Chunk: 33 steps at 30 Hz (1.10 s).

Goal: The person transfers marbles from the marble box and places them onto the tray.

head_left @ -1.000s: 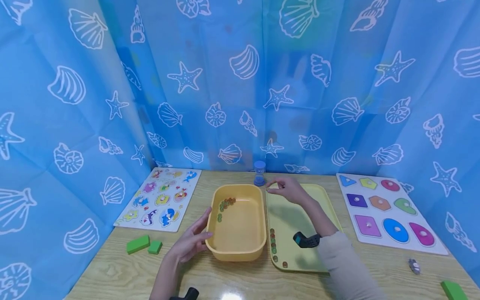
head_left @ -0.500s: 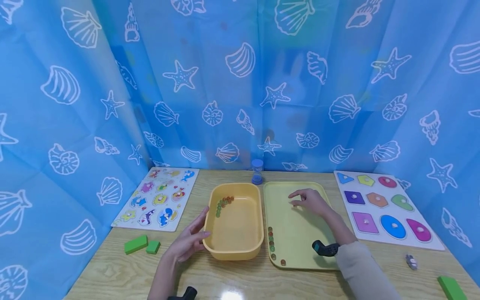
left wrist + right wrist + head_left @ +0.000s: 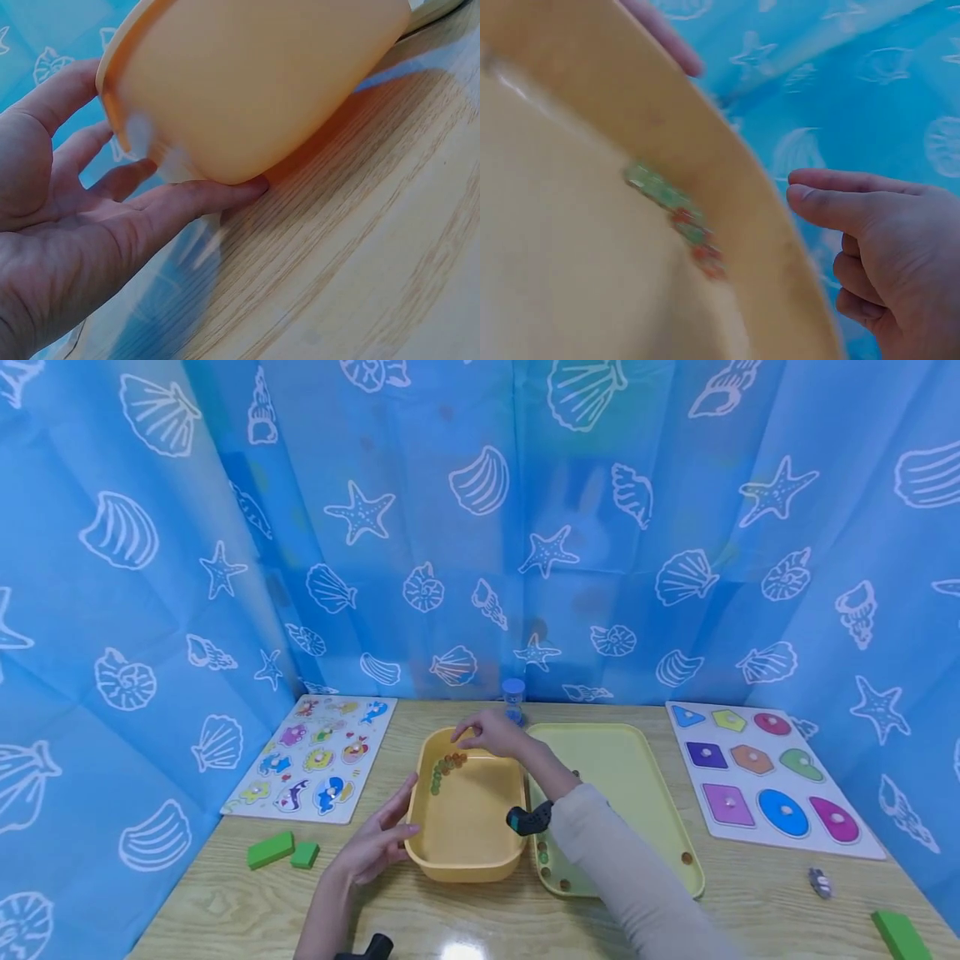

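Note:
My left hand [image 3: 378, 846] grips the left side of a deep yellow-orange basin [image 3: 476, 822]; in the left wrist view its fingers reach behind the rim and the thumb lies along the underside. Inside the basin, small translucent green and orange-red pieces [image 3: 443, 768] line the far left corner. My right hand [image 3: 495, 732] hovers over the basin's far edge. Its thumb and index fingertips [image 3: 804, 193] come together in the right wrist view, the other fingers curled; whether something tiny is pinched there I cannot tell. The right forearm crosses a pale yellow tray [image 3: 607, 752] bearing several similar pieces [image 3: 543, 858].
A blue sand timer [image 3: 513, 697] stands behind the basin. Picture puzzle boards lie left [image 3: 311, 756] and right [image 3: 772, 777]. Green blocks [image 3: 271, 850] rest at the left, another green block [image 3: 900, 935] and a small grey figure [image 3: 820, 883] at the right. A patterned blue curtain closes the back.
My right hand went from the tray's far left corner to over the tray's middle, then left to above the basin. My left hand has kept its hold on the basin.

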Tool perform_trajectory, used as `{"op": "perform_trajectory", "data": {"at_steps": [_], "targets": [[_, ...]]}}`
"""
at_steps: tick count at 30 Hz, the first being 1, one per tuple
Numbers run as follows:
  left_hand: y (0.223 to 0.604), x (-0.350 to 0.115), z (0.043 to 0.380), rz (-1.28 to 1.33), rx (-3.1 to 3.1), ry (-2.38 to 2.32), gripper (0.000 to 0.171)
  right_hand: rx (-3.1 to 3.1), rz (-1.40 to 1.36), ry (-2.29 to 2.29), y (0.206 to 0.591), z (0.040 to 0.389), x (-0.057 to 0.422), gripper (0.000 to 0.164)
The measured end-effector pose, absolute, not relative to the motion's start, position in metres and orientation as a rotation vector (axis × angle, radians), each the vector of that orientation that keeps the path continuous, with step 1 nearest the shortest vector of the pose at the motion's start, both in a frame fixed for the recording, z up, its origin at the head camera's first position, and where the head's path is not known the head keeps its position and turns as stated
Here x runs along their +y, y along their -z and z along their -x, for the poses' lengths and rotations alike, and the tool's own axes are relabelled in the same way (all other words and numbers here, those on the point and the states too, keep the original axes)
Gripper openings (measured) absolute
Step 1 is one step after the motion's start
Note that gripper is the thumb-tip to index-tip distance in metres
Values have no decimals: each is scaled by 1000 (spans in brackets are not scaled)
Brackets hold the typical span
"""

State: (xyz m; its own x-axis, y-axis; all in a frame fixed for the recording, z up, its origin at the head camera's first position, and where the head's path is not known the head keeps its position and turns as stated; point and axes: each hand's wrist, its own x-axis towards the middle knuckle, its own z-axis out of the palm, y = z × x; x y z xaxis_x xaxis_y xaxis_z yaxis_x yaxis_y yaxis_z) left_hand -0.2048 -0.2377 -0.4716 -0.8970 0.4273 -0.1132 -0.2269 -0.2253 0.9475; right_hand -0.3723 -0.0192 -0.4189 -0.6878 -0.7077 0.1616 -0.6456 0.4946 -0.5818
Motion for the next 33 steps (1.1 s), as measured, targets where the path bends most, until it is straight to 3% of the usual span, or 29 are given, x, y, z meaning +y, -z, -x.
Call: {"op": "perform_trajectory", "data": {"at_steps": [5,12,21,28,33], "targets": [[473,-239,206,-281,1618,-2156,76,2612,1201,760,433,366,-53,18],[484,-241,212,-259,1588,-2209,75,2663,1290,548,452,362,-63,16],[488,-247,213,-262,1610,-2208,76,2612,1225,682,444,363,-60,14],[480,-244,209,-216,1627,-2190,76,2652,1274,932,400,369,0,20],[471,-242,205,-218,1625,-2164,77,2776,1162,1029,407,380,69,22]]}}
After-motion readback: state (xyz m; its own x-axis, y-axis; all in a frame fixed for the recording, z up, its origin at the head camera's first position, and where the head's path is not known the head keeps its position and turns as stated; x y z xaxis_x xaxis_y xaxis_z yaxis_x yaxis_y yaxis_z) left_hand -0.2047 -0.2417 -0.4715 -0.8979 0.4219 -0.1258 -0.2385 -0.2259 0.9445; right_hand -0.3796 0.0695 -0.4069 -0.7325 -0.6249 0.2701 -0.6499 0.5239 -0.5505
